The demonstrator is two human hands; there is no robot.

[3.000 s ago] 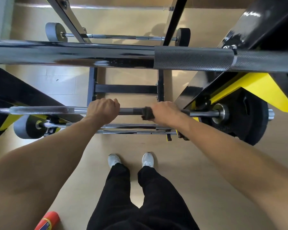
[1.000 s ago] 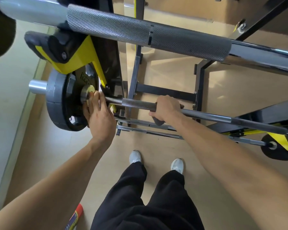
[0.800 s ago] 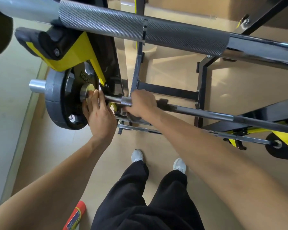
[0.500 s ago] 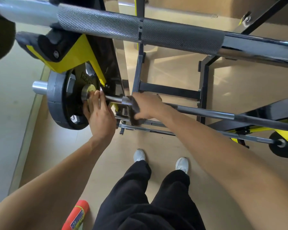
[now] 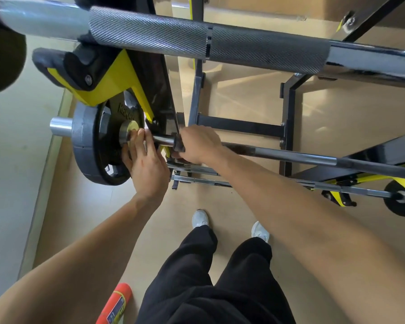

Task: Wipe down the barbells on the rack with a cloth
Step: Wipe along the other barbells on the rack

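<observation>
A thin steel barbell lies across the black and yellow rack at waist height. Its left end carries a black weight plate. My right hand grips a dark cloth wrapped round the bar, close to the plate's collar. My left hand rests with straight fingers against the plate's hub and collar. A thick knurled barbell crosses the top of the view on a higher rack level.
More thin bars lie on lower rack levels, one with a small black plate at the right. A red spray can stands on the floor at my left. My feet stand just before the rack.
My right hand has slid the cloth leftward along the thin bar, from mid-bar to beside the plate's collar. My left hand moved from gripping the bar to resting on the plate's hub.
</observation>
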